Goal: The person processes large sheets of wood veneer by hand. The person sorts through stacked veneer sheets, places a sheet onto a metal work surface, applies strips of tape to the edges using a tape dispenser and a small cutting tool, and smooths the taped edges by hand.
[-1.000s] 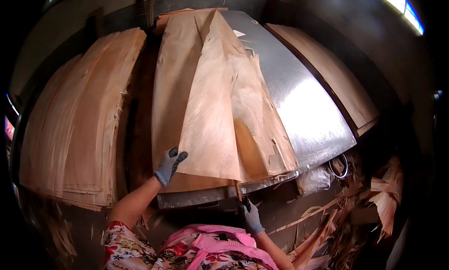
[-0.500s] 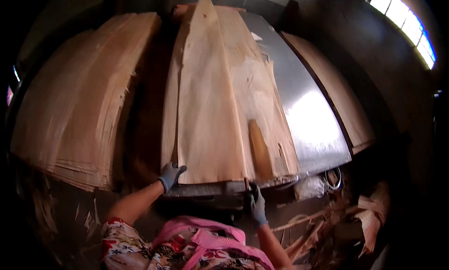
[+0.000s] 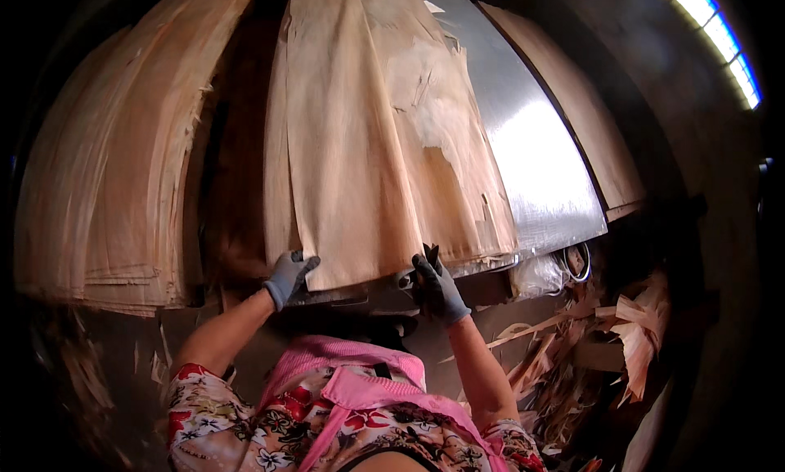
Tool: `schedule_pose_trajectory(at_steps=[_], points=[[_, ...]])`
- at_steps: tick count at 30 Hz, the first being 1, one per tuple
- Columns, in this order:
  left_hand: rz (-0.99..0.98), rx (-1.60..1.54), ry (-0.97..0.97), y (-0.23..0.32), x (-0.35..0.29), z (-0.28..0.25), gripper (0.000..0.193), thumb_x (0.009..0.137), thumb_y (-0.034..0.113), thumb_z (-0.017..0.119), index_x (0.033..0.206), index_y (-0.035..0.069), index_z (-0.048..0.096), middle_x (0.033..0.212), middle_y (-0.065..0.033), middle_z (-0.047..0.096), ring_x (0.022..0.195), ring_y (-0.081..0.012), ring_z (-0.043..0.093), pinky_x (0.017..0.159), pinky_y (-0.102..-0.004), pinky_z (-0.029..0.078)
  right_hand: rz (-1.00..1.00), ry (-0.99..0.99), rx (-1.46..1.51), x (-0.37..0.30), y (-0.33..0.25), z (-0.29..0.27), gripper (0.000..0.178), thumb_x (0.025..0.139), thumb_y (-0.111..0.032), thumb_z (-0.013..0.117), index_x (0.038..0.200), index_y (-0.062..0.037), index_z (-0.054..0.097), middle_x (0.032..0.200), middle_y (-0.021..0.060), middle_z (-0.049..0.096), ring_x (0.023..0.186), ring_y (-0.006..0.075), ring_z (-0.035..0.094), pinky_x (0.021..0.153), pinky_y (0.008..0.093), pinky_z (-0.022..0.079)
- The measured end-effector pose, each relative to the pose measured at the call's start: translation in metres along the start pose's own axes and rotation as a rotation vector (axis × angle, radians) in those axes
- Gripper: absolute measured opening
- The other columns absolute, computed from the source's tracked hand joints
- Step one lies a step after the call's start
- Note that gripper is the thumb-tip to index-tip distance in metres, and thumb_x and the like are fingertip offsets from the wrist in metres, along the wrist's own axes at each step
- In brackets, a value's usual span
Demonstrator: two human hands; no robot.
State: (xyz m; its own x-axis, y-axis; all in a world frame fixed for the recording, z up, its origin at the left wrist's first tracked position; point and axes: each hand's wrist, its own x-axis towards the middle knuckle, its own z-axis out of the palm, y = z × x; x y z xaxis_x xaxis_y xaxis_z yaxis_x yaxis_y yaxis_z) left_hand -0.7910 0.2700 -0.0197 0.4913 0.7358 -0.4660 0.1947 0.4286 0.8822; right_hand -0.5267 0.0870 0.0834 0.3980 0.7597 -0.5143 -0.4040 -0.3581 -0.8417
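Where your left hand (image 3: pixel 292 279) pinches one veneer sheet (image 3: pixel 347 177) by its near-left corner, presumably for steadiness; your right hand (image 3: pixel 441 294) beside the near edge, grip unclear.

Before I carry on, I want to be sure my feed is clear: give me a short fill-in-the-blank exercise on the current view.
1. The left hand is at the near ____ corner of the thin wood sheet.
2. The clear plastic bag lies to the ____ of the right hand.
3. The cloth strip across the flowered shirt is coloured ____.

Missing words: left; right; pink.
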Motion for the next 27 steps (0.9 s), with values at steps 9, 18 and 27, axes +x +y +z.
schedule_pose_trajectory(at_steps=[9, 18, 27], points=[[0.057, -0.173, -0.110, -0.003, -0.035, 0.006, 0.020, 0.091, 0.022, 0.069, 0.093, 0.002, 0.066, 0.078, -0.0046, 0.065, 0.058, -0.0182, 0.061, 0.049, -0.0342, 0.051, -0.085, 0.103, 0.079, 0.001, -0.012, 0.019, 0.047, 0.091, -0.005, 0.066, 0.134, -0.0167, 0.053, 0.071, -0.0044, 0.055, 0.049, 0.0056, 0.046, 0.043, 0.0217, 0.034], [0.113, 0.788, 0.443, -0.060, -0.087, -0.099, 0.068, 0.081, 0.017, 0.073, 0.142, 0.005, 0.045, 0.123, -0.0219, 0.063, 0.111, -0.0369, 0.062, 0.093, -0.0419, 0.051, -0.197, 0.121, -0.061, -0.037, -0.052, 0.055, 0.047, 0.095, -0.005, 0.062, 0.139, -0.0119, 0.047, 0.072, -0.0051, 0.052, 0.047, 0.0039, 0.044, 0.040, 0.0202, 0.034], [0.273, 0.884, 0.569, -0.076, -0.050, -0.059, 0.037, 0.093, 0.020, 0.053, 0.128, 0.008, 0.060, 0.112, -0.0165, 0.068, 0.099, -0.0336, 0.065, 0.085, -0.0422, 0.051, -0.207, 0.215, -0.174, -0.065, -0.086, 0.076, 0.044, 0.093, -0.007, 0.062, 0.134, -0.0123, 0.049, 0.074, -0.0046, 0.053, 0.047, 0.0044, 0.043, 0.040, 0.0200, 0.034]])
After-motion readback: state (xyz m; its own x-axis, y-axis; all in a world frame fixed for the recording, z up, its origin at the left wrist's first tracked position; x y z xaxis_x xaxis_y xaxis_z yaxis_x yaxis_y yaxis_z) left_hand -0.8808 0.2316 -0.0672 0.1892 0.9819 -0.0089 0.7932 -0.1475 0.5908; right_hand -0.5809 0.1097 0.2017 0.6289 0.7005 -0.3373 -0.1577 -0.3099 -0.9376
